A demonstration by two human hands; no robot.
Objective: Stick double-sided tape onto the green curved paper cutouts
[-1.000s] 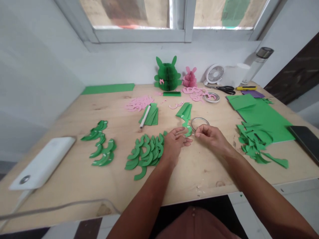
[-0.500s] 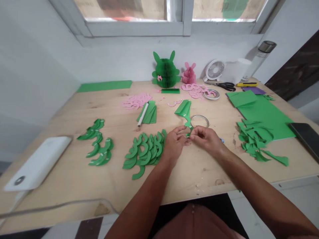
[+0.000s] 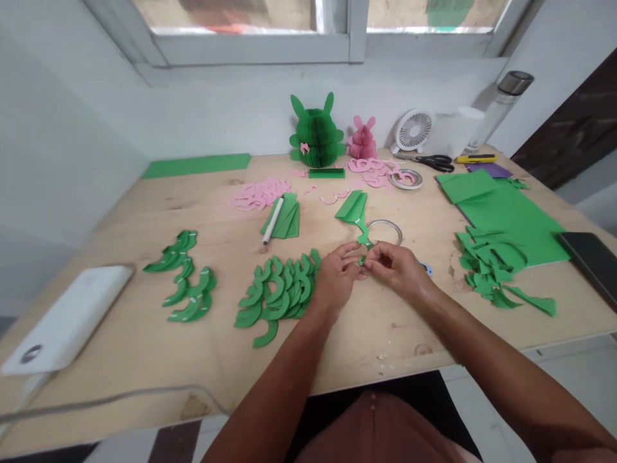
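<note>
My left hand (image 3: 340, 276) and my right hand (image 3: 394, 265) meet at the middle of the table, pinching a small green paper piece (image 3: 362, 260) between their fingertips. More green paper with white marks (image 3: 362, 233) shows just beyond the fingers, by a folded green paper (image 3: 351, 206). A roll of thin tape (image 3: 385, 224) lies behind my right hand. Beside my left hand is a pile of green curved pieces (image 3: 279, 289). Further left lie green curved pieces with white strips (image 3: 195, 302).
A pen (image 3: 273, 220) rests on green papers. Green scraps (image 3: 491, 267), green sheets (image 3: 525, 222) and a dark phone (image 3: 589, 262) lie right. A white power bank (image 3: 67, 318) is left. Scissors (image 3: 434, 162), a fan (image 3: 413, 130) and paper figures (image 3: 317, 138) stand or lie behind.
The view has shifted slightly. My hands stay together around the small green piece, with only slight finger movement.
</note>
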